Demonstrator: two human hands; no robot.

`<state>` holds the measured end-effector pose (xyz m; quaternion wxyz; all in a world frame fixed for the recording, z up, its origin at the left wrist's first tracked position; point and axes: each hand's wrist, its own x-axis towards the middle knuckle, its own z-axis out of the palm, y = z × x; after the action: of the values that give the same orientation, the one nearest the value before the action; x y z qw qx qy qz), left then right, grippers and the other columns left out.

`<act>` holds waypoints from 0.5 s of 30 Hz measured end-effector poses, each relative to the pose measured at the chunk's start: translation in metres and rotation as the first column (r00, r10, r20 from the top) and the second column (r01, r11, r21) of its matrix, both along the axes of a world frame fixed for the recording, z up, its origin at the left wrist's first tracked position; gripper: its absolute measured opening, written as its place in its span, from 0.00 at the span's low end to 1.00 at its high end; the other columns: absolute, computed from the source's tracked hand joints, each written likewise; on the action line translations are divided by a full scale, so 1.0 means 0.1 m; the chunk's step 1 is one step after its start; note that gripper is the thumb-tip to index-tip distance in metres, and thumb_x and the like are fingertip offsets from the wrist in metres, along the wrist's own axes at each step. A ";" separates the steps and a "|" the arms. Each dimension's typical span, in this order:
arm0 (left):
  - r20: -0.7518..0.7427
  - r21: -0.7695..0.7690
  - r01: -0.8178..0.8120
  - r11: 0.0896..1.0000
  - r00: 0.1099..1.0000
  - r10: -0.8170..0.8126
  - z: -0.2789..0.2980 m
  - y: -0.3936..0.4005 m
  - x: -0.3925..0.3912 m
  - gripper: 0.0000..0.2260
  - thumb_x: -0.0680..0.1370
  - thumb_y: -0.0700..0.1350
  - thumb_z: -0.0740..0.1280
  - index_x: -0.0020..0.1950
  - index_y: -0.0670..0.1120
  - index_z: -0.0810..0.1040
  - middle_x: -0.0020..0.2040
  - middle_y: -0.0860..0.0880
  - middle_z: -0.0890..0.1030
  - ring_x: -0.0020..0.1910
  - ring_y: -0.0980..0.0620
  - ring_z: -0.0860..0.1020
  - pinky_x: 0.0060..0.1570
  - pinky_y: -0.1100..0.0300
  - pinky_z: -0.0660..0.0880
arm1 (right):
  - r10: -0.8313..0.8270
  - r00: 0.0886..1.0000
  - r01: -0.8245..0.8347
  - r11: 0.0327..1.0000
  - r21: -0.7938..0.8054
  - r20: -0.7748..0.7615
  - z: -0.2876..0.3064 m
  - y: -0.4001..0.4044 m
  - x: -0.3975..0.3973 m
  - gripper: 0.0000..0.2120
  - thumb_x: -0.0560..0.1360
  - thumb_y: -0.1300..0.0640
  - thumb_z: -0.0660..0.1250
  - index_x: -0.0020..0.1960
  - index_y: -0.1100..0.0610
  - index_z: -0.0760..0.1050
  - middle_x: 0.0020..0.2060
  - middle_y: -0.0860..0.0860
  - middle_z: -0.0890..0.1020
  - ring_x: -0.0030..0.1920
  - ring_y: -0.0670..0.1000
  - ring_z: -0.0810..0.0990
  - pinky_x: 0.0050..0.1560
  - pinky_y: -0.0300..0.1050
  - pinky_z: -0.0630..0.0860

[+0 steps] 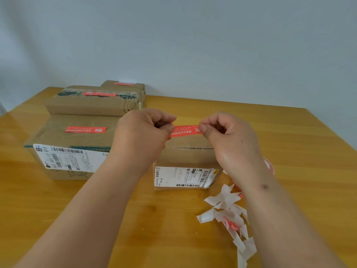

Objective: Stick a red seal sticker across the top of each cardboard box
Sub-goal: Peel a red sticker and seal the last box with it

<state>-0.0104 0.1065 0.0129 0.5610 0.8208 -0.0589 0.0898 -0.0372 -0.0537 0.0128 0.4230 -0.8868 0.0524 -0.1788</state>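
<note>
A red seal sticker (pixel 184 130) is stretched level between my two hands, just above the top of a small cardboard box (pixel 185 157) in the middle of the table. My left hand (pixel 144 130) pinches its left end and my right hand (pixel 222 132) pinches its right end. Whether the sticker touches the box top I cannot tell. To the left stands a larger box (pixel 77 144) with a red sticker (pixel 85 129) on top. Behind it are two more boxes (pixel 92 103), (pixel 123 85), each bearing a red sticker.
A pile of white peeled backing strips (pixel 229 213) lies on the wooden table (pixel 289 144) at the front right, with red sticker pieces among them. A red-and-white item (pixel 270 165) is partly hidden behind my right wrist. A pale wall rises behind the table.
</note>
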 end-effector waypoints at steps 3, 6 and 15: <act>-0.032 0.049 0.034 0.998 0.999 -0.032 0.00 -0.02 0.04 0.08 0.77 0.40 0.70 0.51 0.52 0.83 0.39 0.52 0.83 0.33 0.54 0.81 0.32 0.68 0.77 | -0.008 1.000 0.009 0.998 0.055 -0.019 -0.04 -0.01 0.04 0.05 0.76 0.54 0.68 0.43 0.45 0.80 0.35 0.39 0.79 0.36 0.33 0.75 0.35 0.24 0.68; -0.057 0.136 0.069 0.988 0.996 -0.062 -0.03 -0.04 0.08 0.10 0.77 0.41 0.70 0.56 0.51 0.82 0.44 0.53 0.84 0.40 0.56 0.82 0.43 0.61 0.80 | -0.033 0.996 0.033 0.999 0.003 -0.078 -0.08 -0.04 0.07 0.04 0.76 0.53 0.68 0.46 0.45 0.81 0.36 0.39 0.79 0.36 0.37 0.76 0.34 0.26 0.69; -0.077 0.447 0.089 0.890 0.995 -0.061 -0.07 -0.17 0.17 0.16 0.76 0.44 0.70 0.63 0.53 0.76 0.50 0.56 0.79 0.45 0.54 0.79 0.49 0.55 0.79 | -0.115 0.965 0.053 0.966 -0.253 -0.238 -0.12 -0.05 0.14 0.04 0.76 0.52 0.65 0.45 0.44 0.76 0.43 0.43 0.81 0.49 0.50 0.79 0.57 0.55 0.74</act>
<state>0.0069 0.0897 0.0056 0.3606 0.9277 -0.0925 0.0271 -0.0236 -0.0582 0.0004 0.2927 -0.9445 0.1206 -0.0883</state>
